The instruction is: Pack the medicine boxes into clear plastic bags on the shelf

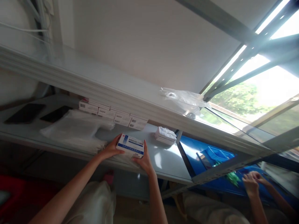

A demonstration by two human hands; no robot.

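Between my two hands is a white and blue printed carton [130, 145], held above the front part of the grey shelf [151, 155]. My left hand [114, 148] grips its left end, and my right hand [144, 158] is closed on its right end. Clear plastic bags [77, 126] lie flat to the left of my left hand. Behind the carton, a row of white boxes [122, 119] stands against the back of the shelf. A small stack of folded white papers [165, 135] sits to the right of my right hand.
Two dark flat devices [24, 113] lie at the shelf's left end. A crumpled clear bag [184, 99] rests on the upper shelf. Past the metal frame post [219, 175], another person's hands [252, 182] are near a blue table with blue trays [216, 154] and green material.
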